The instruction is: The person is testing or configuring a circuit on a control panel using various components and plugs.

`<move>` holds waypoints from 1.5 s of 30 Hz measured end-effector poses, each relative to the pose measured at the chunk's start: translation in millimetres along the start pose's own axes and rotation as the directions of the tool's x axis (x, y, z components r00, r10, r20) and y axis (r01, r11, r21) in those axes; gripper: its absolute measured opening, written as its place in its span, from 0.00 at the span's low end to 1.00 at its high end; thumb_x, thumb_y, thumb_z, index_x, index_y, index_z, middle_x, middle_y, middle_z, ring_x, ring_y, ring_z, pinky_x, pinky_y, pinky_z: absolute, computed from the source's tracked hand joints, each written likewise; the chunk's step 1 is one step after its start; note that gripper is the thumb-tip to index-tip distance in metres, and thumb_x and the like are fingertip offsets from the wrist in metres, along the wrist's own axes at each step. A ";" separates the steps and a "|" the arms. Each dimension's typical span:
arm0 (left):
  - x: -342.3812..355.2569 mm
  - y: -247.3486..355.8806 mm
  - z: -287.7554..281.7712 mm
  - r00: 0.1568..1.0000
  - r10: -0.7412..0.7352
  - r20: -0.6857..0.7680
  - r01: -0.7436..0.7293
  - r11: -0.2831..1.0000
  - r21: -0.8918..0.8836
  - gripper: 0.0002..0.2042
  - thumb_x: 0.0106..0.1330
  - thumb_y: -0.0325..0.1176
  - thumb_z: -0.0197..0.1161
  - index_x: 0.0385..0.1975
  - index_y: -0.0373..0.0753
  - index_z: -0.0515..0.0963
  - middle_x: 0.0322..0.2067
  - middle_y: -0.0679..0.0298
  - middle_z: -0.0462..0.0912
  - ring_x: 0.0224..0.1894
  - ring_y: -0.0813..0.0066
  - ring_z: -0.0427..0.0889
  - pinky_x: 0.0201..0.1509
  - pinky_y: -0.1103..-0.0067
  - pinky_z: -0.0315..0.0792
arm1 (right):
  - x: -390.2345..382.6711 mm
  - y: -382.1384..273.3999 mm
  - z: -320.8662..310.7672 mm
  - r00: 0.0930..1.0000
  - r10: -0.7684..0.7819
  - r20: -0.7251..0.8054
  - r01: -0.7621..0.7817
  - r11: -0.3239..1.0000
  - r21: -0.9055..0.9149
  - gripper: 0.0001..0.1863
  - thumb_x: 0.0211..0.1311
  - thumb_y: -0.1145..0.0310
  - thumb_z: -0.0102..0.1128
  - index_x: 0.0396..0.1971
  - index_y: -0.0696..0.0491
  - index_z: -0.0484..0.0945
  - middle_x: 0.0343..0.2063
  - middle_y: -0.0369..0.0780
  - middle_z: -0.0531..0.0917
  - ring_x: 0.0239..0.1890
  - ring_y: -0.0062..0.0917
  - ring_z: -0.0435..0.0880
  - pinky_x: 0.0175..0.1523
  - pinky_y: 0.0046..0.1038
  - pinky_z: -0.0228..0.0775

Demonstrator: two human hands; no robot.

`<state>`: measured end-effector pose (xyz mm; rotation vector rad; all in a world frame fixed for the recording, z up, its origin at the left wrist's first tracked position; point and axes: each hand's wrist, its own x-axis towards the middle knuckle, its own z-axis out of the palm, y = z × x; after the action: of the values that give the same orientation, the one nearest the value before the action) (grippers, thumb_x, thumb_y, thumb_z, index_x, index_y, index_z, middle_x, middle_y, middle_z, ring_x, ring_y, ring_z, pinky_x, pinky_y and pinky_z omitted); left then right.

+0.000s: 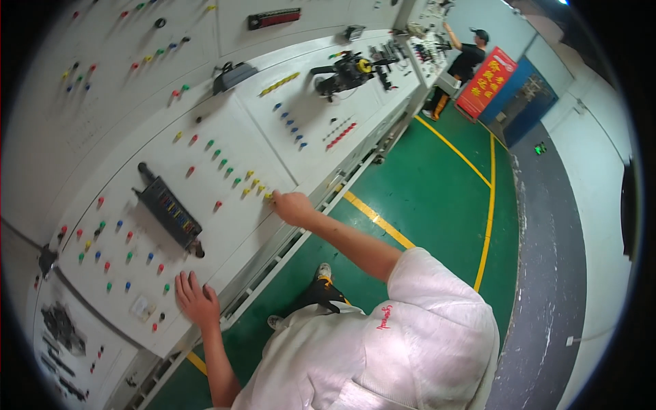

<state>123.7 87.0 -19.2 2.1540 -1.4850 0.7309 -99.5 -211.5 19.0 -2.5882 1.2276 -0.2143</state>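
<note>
My right hand (292,208) reaches to the near edge of a pale grey panel (164,147). Its fingers are closed at a small yellow terminal knob (268,197), the endmost of a short cluster of yellow knobs (255,183). On the same panel my left hand (197,298) rests with fingers spread, holding nothing. A green knob (167,288) stands close beside it. Up from the left hand, a long black fuse box (169,213) with coloured fuses is fixed to the panel. Rows of red, green and blue knobs surround it.
A neighbouring panel carries a black switch assembly (347,74) and a line of blue knobs (290,121). Beneath lies a green floor (437,184) with yellow lines. Farther off, a person in dark clothes (468,60) stands at the bench beside a red banner (486,83).
</note>
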 end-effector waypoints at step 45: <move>-382.3 219.6 -5.1 0.078 -0.898 0.432 0.967 0.173 0.185 0.16 0.66 0.38 0.47 0.43 0.41 0.81 0.47 0.49 0.80 0.49 0.52 0.80 0.53 0.60 0.73 | 41.9 61.3 46.3 0.846 -0.485 -0.220 0.526 0.696 0.489 0.21 0.61 0.54 0.58 0.26 0.61 0.77 0.23 0.47 0.80 0.26 0.38 0.79 0.35 0.41 0.68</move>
<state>-194.6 289.7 -247.2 2.5835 0.0990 -0.4380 -106.9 -272.9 -42.9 -2.3436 0.3359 -0.6653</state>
